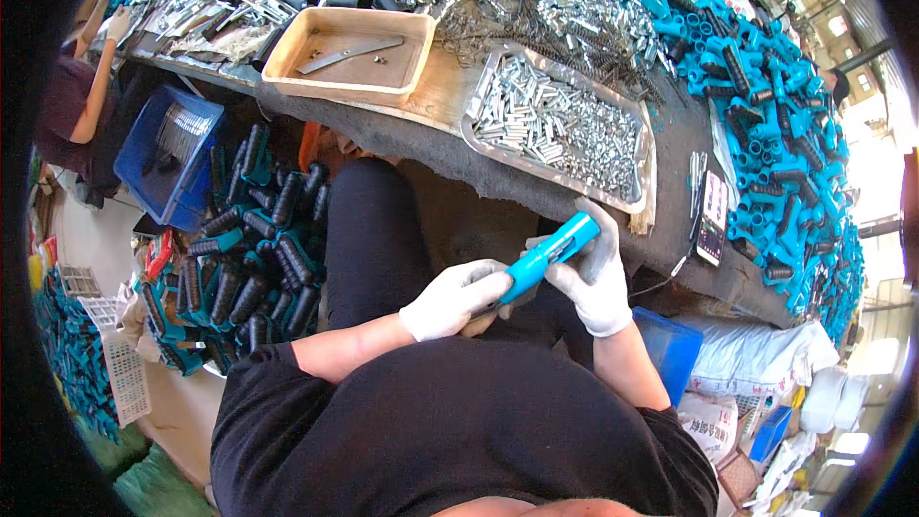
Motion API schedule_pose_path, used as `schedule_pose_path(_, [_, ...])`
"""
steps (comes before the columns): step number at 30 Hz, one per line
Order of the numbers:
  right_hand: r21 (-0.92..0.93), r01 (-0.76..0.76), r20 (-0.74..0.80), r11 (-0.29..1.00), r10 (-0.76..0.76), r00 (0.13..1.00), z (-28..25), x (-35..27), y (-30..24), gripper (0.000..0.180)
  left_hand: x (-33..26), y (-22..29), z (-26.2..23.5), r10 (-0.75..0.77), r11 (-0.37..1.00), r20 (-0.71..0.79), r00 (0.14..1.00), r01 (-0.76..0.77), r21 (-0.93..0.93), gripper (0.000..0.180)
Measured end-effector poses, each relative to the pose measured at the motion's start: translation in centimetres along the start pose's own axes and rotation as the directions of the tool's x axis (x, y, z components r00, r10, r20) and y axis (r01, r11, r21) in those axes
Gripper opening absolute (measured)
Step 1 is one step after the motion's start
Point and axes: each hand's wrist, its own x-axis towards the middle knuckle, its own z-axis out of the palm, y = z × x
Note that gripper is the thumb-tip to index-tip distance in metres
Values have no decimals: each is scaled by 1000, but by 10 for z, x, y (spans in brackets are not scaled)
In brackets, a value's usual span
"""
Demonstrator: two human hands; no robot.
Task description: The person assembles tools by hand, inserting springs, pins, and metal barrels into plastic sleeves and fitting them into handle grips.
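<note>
Both my hands, in white gloves, hold one teal plastic tubular part (548,255) over my lap, tilted with its upper end to the right. My left hand (458,301) is closed around its lower end. Around the upper end, my right hand (598,278) curls with the thumb against its side. A dark slot shows in the part near the right fingers; what lies inside it is too small to tell. Just beyond my hands, on the bench, a metal tray (469,124) holds many small silvery pins and fittings.
A cream plastic bin (278,62) with a flat metal strip stands left of the tray. Teal parts (766,144) heap up on the right, beside a phone (711,215). Black-gripped teal pieces (254,258) pile at my left, near a blue crate (144,158). Another person's hands (117,24) are far left.
</note>
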Motion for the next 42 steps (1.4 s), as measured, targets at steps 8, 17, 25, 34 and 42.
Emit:
schedule_pose_path(8, [-131,-79,84,988,90,992,6,4,3,65,2,-9,-9,-5,996,14,1000,6,-85,31])
schedule_pose_path(17, [-245,-57,135,968,92,987,8,10,1,64,-3,-10,-15,8,990,28,1000,-4,-138,29])
schedule_pose_path(25, [-192,-91,99,977,112,989,14,11,7,60,-2,-15,-22,25,988,66,998,-15,-151,37])
schedule_pose_path(34, [-463,65,388,884,136,912,9,73,-50,57,-1,24,-41,148,983,275,950,-173,69,58])
schedule_pose_path(42, [-997,30,16,65,-212,977,-38,339,-67,40,10,32,-74,251,952,90,964,-229,-202,66])
